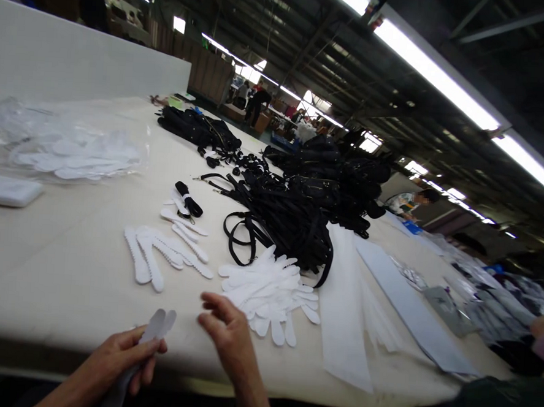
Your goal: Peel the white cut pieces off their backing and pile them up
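Note:
My left hand [119, 357] is closed on a couple of long white padded strips [156, 326] at the near edge of the cream table [56, 258]. My right hand [225, 329] hovers just to its right, fingers loosely curled and apart, holding nothing, close to a fanned pile of white strips [271, 292]. More white strips [163, 252] lie spread out ahead of my left hand. A rolled black strap [188, 198] rests on some of them. Behind lies a big heap of black straps [284, 219].
Black bags [342, 177] are stacked at the back of the table, more black bags [196, 128] further left. A clear plastic bag of white pieces [67, 148] lies at left. White paper sheets [346, 306] and a grey sheet [408, 304] lie at right. People stand far off.

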{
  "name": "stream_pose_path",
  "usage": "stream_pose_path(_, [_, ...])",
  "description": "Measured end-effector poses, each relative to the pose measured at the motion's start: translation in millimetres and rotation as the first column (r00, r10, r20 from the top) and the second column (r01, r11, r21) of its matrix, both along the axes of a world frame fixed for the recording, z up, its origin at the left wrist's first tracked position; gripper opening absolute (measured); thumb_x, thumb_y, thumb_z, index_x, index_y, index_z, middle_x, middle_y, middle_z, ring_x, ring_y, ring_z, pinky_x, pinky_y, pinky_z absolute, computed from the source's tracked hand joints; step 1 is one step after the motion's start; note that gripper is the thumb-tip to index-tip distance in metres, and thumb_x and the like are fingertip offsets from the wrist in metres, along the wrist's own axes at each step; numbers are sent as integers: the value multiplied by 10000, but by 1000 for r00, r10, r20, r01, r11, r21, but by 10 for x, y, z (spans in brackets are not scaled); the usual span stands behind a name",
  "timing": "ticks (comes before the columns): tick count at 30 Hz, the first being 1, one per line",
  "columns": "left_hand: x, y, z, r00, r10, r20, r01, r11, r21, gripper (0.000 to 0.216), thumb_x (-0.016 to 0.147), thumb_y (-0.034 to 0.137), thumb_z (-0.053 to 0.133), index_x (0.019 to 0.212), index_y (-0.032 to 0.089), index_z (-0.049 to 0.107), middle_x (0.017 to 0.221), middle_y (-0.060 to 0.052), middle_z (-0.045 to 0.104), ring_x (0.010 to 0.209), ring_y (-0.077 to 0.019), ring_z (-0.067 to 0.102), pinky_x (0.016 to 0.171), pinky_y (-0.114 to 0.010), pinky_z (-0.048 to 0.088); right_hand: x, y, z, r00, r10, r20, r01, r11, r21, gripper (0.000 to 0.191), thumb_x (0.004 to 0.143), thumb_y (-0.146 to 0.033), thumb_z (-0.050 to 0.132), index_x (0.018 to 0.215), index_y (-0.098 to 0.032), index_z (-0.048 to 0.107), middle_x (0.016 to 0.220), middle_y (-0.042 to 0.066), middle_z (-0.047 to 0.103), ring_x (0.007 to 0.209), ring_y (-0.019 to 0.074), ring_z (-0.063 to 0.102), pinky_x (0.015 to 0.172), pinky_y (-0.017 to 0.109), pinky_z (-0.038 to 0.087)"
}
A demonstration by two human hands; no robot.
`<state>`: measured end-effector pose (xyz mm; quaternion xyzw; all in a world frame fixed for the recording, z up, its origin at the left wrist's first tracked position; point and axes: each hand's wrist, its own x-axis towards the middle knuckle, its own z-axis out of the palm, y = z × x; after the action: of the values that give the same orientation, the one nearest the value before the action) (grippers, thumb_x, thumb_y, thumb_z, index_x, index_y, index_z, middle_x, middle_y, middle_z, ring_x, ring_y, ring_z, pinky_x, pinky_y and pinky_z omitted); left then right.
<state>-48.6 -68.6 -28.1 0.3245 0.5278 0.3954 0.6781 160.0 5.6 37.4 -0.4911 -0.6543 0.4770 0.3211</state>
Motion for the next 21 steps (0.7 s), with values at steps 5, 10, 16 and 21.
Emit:
stream_pose_path(5, [45,-2,-79,998,-20,-59,23,999,47,459,684,656,721,637,202,672,513,-22,694,405,-146,577,422,-233,410,-512,-367,-158,990,52,-132,-64,994,-90,184,816,-185,628,852,-261,790,844,-16,755,838,168,677,780,250,494])
stream_pose_path(10, [28,-28,-189,997,22,-77,-22,1000,1,457,646,672,746,677,216,735,620,-34,747,565,-217,666,497,-273,497,-520,-356,-250,982,-137,-127,118,982,-146,80,698,-158,722,688,-223,767,685,-24,717,692,153,639,670,235,470])
stream_pose_path(16, [-86,34,-255,944,317,88,-309,947,-92,469,586,636,810,840,245,765,713,-19,772,724,-259,698,646,-312,582,-316,-233,-255,940,-280,-197,261,958,-116,72,722,-224,718,658,-196,704,619,-34,644,643,139,570,638,235,437])
stream_pose_path(21, [-244,55,-353,951,265,157,-248,961,-121,483,638,616,789,937,241,733,494,55,604,389,-104,439,362,-197,363,80,138,-20,911,-348,-221,356,934,-5,113,780,-272,680,704,-189,667,654,-39,621,668,138,547,665,246,430])
